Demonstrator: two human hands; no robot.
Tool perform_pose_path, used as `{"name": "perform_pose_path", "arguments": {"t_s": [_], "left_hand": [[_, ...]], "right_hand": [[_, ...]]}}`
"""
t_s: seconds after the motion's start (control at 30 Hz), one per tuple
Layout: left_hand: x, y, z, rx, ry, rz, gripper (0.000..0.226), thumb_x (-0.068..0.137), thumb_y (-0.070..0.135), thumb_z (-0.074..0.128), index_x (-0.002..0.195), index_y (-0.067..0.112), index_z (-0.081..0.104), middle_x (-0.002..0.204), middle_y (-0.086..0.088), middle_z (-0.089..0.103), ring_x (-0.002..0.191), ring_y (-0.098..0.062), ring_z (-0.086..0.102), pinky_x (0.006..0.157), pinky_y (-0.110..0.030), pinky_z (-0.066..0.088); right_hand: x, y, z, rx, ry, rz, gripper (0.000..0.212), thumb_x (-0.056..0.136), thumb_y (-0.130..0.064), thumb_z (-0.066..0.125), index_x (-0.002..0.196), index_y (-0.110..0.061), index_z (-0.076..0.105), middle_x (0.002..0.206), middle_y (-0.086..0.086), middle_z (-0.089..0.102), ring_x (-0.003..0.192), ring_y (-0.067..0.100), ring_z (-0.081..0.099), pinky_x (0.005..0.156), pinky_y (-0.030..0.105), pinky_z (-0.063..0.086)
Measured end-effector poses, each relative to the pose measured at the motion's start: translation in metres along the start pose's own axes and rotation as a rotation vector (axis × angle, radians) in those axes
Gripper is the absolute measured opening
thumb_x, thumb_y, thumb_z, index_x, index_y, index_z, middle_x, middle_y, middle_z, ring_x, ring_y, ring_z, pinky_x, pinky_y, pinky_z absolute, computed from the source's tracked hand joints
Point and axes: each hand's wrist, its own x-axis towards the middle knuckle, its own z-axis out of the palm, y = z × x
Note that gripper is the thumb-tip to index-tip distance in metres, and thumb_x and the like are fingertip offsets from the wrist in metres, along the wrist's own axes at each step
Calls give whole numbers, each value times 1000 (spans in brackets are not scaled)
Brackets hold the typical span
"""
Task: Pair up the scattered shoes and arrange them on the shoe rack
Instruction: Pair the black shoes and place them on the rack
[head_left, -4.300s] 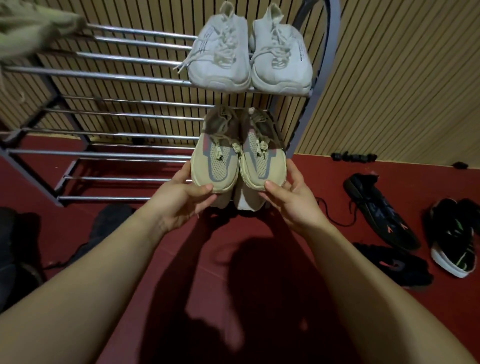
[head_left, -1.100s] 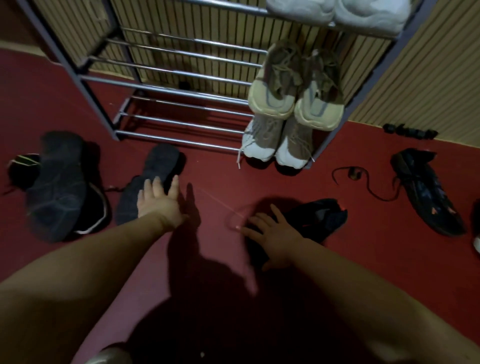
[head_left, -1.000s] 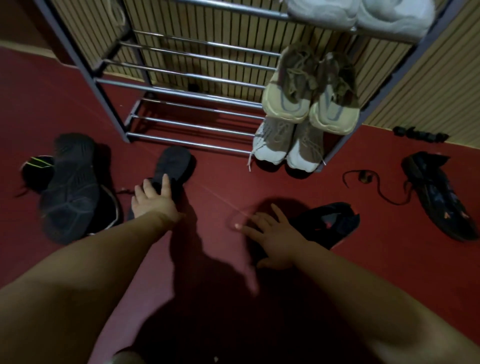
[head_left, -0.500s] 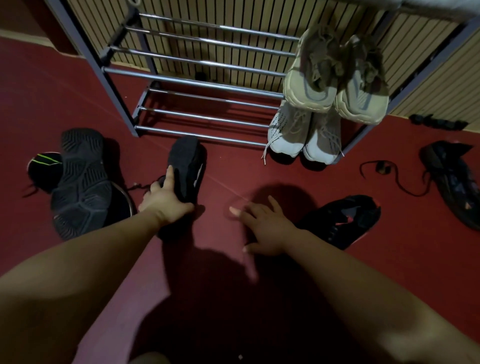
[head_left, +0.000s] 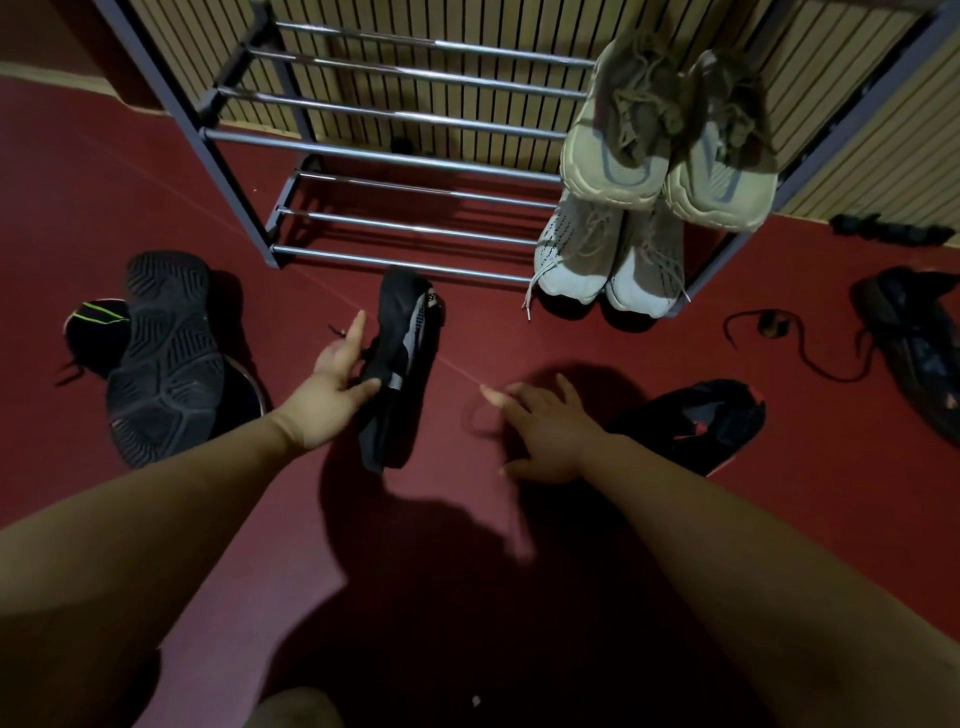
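Observation:
My left hand (head_left: 332, 387) grips a black knit shoe (head_left: 402, 358) with a grey side panel, tipped on its side just off the red floor in front of the metal shoe rack (head_left: 395, 156). My right hand (head_left: 545, 421) hovers over the floor with fingers spread and holds nothing. Just right of it lies a black shoe with red accents (head_left: 696, 421). A beige pair (head_left: 670, 140) sits on a rack shelf at the right, a white-grey pair (head_left: 613, 254) below it.
At the left an upturned black shoe (head_left: 166, 353) shows its sole, lying over a black shoe with green stripes (head_left: 96, 325). Another dark shoe (head_left: 914, 343) and a loose black lace (head_left: 779, 338) lie at the right. Slatted wall behind the rack.
My left hand has taken hold of the black knit shoe and turned it from sole-up onto its side. The view has dipped lower; my right hand stays spread above the floor.

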Motion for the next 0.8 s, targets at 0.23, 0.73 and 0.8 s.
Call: {"name": "perform_pose_path", "arguments": {"t_s": [0.23,0.73,0.8], "left_hand": [[-8,-13,-17,487,233,152,78,85,2,49,151,18,10,156,-19,7,143,-37,11,117,-46,14],[-59,-71,-62,694,237,-53,92,85,54,52,151,16,0,156,-18,8,145,-35,2,116,-48,3],[-78,-80,-77,775,153,-22,100,75,65,40,149,12,-1,155,-19,12,144,-36,6,116,-49,7]], "right_hand": [[9,-10,-3,33,-3,9,102,82,-54,60,149,-32,-14,158,12,5,146,23,7,113,53,-8],[39,-91,-20,-34,7,-158,98,85,-56,56,149,-31,-14,157,11,5,144,27,11,113,52,-9],[43,-109,-22,-69,-23,-225,98,86,-55,55,149,-29,-15,157,13,2,145,28,7,113,51,-12]]}}
